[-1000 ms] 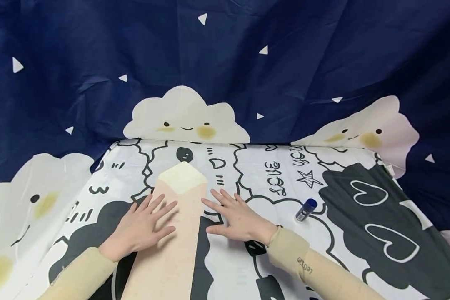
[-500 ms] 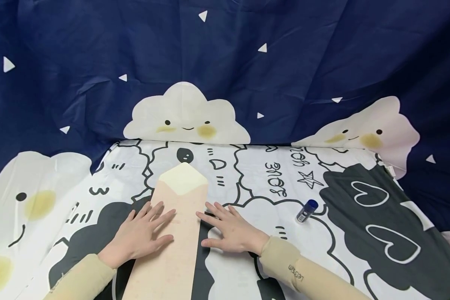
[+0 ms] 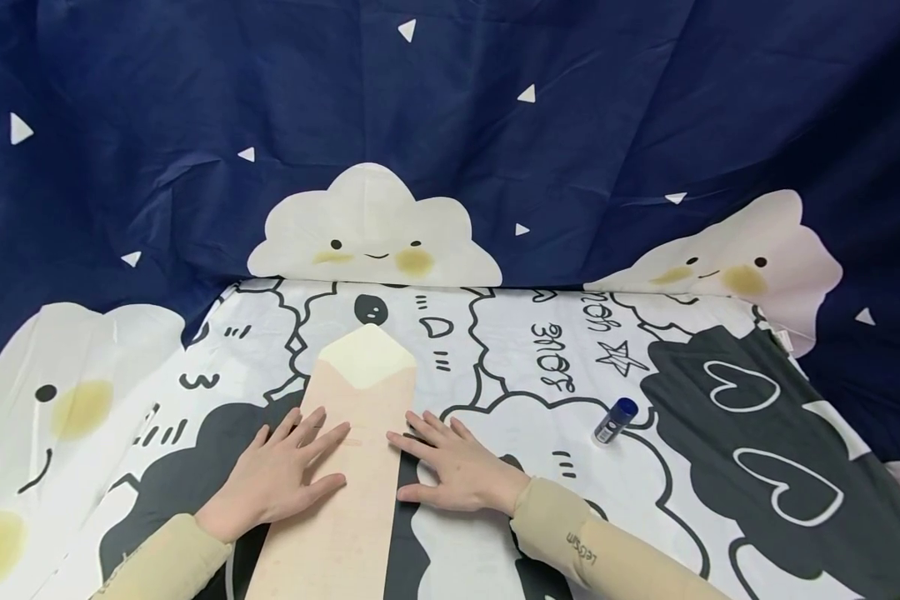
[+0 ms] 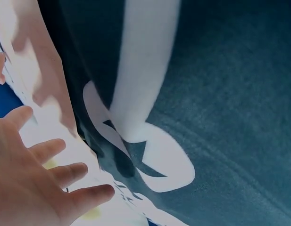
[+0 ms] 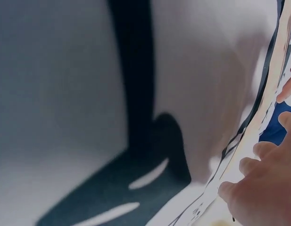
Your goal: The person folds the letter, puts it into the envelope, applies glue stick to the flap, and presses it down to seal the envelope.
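Note:
A long pale pink paper envelope [image 3: 345, 517] lies flat in front of me, its pointed cream flap [image 3: 366, 354] unfolded at the far end. My left hand [image 3: 273, 479] spreads its fingers across the envelope's left edge. On the other side, the straight fingertips of my right hand [image 3: 457, 467] reach the right edge. The left wrist view has the left hand [image 4: 37, 174] with fingers apart, alongside the envelope [image 4: 46, 75]. In the right wrist view, the envelope shows as a thin strip [image 5: 273, 80] beyond the right hand [image 5: 268, 188]. Neither hand grips anything.
A glue stick [image 3: 615, 421] with a blue cap lies right of my right hand. Black-and-white cartoon cloth [image 3: 525, 350] covers the table. Behind it hangs a navy curtain [image 3: 450, 108] with white clouds and triangles.
Both hands have slid a little toward me along the envelope. The right hand has also come left, its fingertips now at the edge. The envelope and glue stick stay put.

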Tool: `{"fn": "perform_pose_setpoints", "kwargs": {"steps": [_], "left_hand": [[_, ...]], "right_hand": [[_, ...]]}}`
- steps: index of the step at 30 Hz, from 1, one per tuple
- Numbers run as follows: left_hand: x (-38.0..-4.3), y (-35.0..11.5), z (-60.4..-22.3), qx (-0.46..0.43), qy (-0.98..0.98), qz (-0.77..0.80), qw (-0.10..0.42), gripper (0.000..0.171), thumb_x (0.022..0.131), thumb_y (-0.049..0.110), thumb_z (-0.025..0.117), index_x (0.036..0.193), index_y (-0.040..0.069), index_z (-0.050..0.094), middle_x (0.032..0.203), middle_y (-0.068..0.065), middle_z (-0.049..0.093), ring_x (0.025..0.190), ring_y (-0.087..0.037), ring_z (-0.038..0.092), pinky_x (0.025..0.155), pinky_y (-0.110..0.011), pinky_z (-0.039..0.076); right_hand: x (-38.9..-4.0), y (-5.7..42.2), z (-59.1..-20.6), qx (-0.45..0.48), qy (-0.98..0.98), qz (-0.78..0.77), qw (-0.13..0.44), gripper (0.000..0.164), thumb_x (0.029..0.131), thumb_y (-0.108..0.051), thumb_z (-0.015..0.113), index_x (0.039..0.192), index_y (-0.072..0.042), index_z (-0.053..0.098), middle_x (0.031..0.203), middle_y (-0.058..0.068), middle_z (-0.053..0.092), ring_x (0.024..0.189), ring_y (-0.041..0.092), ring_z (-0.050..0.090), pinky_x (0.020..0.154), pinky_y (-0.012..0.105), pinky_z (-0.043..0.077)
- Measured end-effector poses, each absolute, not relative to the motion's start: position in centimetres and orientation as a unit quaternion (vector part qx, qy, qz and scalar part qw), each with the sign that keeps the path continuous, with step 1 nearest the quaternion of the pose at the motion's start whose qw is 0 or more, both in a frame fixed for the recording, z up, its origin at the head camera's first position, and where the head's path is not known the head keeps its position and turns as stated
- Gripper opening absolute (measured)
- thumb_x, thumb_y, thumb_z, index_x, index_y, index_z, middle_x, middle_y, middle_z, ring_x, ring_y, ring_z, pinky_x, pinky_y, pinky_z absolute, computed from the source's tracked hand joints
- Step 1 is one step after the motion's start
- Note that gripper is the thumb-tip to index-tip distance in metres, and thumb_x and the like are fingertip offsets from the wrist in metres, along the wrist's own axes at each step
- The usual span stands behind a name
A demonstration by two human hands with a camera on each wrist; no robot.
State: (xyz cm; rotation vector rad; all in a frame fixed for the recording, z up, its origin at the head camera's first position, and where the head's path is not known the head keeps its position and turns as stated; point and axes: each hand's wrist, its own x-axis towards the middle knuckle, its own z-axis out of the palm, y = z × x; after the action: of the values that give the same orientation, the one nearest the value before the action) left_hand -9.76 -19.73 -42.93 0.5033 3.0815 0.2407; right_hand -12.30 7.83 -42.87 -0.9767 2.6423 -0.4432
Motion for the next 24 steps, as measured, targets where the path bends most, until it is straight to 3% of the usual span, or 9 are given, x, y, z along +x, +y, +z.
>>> {"fn": "perform_pose_setpoints", "kwargs": {"steps": [24], "left_hand": [[-9.34,-20.07,-43.61,0.156,0.984,0.084,0.010,0.065,0.084,0.068,0.050,0.140,0.035,0.046,0.148,-0.009,0.043,0.137,-0.040,0.037,0.101,-0.066,0.033]], "right_hand": [[-11.93,7.42,-43.91,-0.327,0.919,-0.149,0.159,0.068,0.087,-0.069,0.044,0.147,-0.044,0.024,0.161,0.000,0.015,0.149,0.023,0.014,0.120,0.051,0.014]]}}
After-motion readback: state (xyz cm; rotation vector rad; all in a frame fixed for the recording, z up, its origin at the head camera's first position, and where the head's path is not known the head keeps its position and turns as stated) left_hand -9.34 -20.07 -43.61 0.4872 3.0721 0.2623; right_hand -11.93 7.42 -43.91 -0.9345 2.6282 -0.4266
